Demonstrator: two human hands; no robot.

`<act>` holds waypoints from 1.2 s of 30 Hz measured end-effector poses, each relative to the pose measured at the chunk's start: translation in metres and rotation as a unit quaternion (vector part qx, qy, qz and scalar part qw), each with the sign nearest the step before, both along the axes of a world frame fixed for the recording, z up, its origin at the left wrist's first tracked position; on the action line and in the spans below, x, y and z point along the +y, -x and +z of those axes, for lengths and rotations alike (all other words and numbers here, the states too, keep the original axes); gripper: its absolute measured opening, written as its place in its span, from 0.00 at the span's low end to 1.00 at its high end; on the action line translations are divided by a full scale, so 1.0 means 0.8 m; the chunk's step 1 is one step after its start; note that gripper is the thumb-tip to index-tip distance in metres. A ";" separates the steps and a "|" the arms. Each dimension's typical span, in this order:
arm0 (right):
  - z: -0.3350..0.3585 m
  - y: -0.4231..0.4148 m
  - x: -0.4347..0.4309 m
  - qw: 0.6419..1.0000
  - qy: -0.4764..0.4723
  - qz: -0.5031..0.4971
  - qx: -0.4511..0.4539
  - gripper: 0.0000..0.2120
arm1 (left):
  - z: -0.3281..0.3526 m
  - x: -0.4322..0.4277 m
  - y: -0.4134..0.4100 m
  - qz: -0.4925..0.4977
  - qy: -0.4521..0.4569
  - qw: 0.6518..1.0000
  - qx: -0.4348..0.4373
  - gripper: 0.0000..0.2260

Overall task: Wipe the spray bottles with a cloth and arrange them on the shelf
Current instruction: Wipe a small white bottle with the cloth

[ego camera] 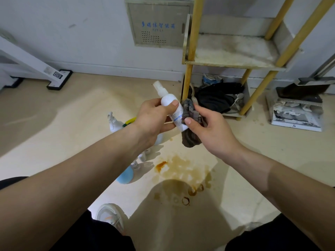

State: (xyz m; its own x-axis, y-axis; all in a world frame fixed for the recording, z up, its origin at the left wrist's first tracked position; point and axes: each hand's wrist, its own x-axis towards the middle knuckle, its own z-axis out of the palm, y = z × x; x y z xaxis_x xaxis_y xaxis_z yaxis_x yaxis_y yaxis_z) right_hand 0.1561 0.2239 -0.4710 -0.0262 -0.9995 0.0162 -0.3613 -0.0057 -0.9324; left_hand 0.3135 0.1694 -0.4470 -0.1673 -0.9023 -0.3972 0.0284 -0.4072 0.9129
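One white spray bottle (169, 104), a smooth plastic cylinder with a clear cap, tilted in the air just before the shelf (232, 57). Left hand (152, 116): fingers curled round its upper body. Right hand (208, 127): fingers closed on one crumpled grey cloth (190, 124), pressed to the labelled lower end. On the stained floor (90, 105), partly hidden by the left forearm: one white trigger bottle (114, 123), one rounded blue bottle (125, 175); further bottles uncountable. Shelf: two grimy boards, round yellow posts

One cloth (190, 138), one shelf (226, 63), at least four spray bottles (171, 107) (113, 123) (125, 175) (143, 156)
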 end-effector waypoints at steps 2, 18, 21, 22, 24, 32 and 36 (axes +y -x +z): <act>-0.002 0.001 0.001 1.000 -0.004 0.001 0.011 0.15 | 0.001 -0.003 -0.005 0.019 -0.006 1.000 0.000 0.15; 0.011 0.006 -0.008 0.990 -0.002 -0.045 -0.131 0.17 | 0.008 -0.005 -0.006 -0.009 0.000 1.000 0.021 0.18; 0.007 0.005 -0.010 0.988 -0.025 -0.046 -0.149 0.17 | 0.004 0.001 0.000 0.023 0.019 1.000 -0.007 0.16; 0.007 0.006 -0.011 0.985 -0.035 -0.054 -0.158 0.17 | 0.003 0.005 0.002 0.016 0.044 0.999 -0.024 0.11; 0.008 0.009 -0.012 0.979 -0.057 -0.069 -0.184 0.17 | 0.001 0.010 0.005 -0.016 0.089 0.995 -0.040 0.04; 0.010 0.012 -0.017 0.955 -0.093 -0.110 -0.258 0.10 | 0.003 0.014 0.003 -0.109 0.061 0.992 -0.034 0.27; 0.012 0.011 -0.016 0.954 -0.089 -0.107 -0.265 0.09 | -0.003 0.012 -0.001 -0.158 0.121 0.971 -0.136 0.31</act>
State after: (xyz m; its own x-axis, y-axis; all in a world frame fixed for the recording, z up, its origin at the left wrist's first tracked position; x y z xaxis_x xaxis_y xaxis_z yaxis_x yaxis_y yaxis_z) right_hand 0.1473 0.2108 -0.4613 -0.1883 -0.9558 -0.2257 0.1856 0.1910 -0.9639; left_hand 0.3140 0.1791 -0.4491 -0.3690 -0.8955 -0.2490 -0.3192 -0.1296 0.9388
